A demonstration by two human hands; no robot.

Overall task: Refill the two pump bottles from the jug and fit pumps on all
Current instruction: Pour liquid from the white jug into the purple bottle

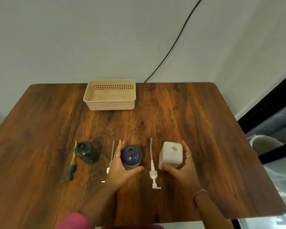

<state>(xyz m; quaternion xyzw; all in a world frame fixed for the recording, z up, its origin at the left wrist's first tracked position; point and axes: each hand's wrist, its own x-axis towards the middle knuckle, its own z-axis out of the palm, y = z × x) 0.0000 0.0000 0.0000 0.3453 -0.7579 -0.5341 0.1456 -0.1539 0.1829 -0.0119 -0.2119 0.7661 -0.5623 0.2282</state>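
Observation:
Three open-necked containers stand in a row on the wooden table (pixel 196 123). A dark green bottle (pixel 87 152) is at the left, untouched. My left hand (pixel 120 169) wraps around the dark blue bottle (pixel 131 156) in the middle. My right hand (pixel 182 169) grips the white square jug (pixel 171 154) at the right. Three pumps lie flat on the table: a green one with a yellow tube (pixel 71 164) left of the green bottle, a white one (pixel 109 162) partly under my left hand, and a white one (pixel 153 171) between the blue bottle and the jug.
A beige perforated basket (pixel 109 103) sits at the table's far edge, against the wall. A black cable (pixel 175 45) runs down the wall behind it. White objects and a dark frame (pixel 267 123) lie beyond the table's right edge.

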